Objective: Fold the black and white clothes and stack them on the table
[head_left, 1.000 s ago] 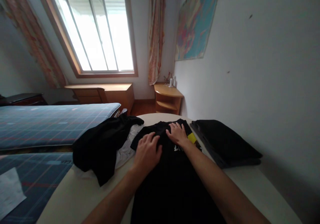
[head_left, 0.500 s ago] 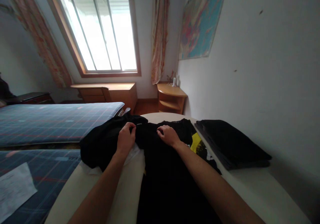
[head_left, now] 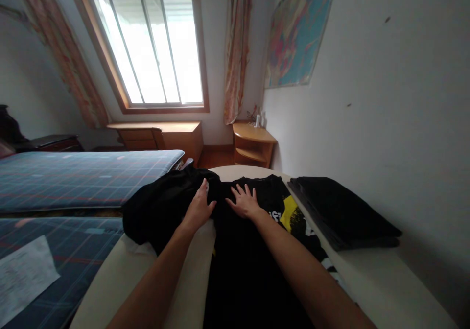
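Head view: pale round table (head_left: 106, 282), supporting everything listed here, its bare top showing to both sides of the T-shirt.

Black printed T-shirt (head_left: 242, 265), one: lying along the middle of the table, collar at the far end. The step in hand appears to be spreading and smoothing it; the next move seems to be calling for flattening its left shoulder area without dragging the neighbouring heap.

Black garment heap (head_left: 157, 206): slumping loosely to the left of the T-shirt; their border is hard to make out.

Dark folded stack (head_left: 341, 211): lying just right of the T-shirt's collar end.

Left hand (head_left: 200, 209): hovering or resting at the T-shirt's left shoulder, contact unclear; fingers staying together, thumb standing apart. Half a second ago it was pinching cloth there.

Right hand (head_left: 244, 202): lying on the T-shirt's upper front, fingers fanning apart; half a second ago they were curling.

Yellow-and-white print (head_left: 292, 214): running down the T-shirt's right side, showing more than one second ago.
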Demonstrator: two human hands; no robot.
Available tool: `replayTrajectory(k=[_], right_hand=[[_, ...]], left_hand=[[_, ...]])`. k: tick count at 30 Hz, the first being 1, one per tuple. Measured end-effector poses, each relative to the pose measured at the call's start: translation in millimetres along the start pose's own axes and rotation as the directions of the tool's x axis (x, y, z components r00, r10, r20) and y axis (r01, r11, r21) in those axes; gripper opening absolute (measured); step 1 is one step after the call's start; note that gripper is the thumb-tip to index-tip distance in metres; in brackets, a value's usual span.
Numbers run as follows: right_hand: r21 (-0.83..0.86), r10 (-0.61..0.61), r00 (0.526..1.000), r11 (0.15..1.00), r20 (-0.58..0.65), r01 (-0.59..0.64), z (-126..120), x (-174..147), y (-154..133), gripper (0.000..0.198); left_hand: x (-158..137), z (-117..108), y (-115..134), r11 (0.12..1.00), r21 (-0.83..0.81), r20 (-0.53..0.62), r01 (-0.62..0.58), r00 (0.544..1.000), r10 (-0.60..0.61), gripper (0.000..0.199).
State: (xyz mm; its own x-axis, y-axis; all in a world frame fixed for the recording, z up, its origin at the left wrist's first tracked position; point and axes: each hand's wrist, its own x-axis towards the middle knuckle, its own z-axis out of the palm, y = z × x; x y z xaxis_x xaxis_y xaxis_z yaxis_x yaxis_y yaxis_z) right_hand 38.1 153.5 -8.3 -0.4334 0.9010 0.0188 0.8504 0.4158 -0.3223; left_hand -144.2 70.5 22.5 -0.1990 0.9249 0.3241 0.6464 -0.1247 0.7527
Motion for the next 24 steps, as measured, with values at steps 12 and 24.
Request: replayTrajectory(k=[12, 24], right_hand=[[0.62, -0.046, 0.952, 0.749, -0.302, 0.233, -19, -10, 1, 0.055], [0.529, -0.029, 0.956, 0.827, -0.293, 0.188, -24, -19, 21, 0.017]], left_hand=[[-8, 8, 25, 0.968, 0.053, 0.153, -0.246, 0.96, 0.236, 0.022], [-15, 0, 18, 0.96, 0.28, 0.287, 0.001, 0.954, -0.084, 0.074]])
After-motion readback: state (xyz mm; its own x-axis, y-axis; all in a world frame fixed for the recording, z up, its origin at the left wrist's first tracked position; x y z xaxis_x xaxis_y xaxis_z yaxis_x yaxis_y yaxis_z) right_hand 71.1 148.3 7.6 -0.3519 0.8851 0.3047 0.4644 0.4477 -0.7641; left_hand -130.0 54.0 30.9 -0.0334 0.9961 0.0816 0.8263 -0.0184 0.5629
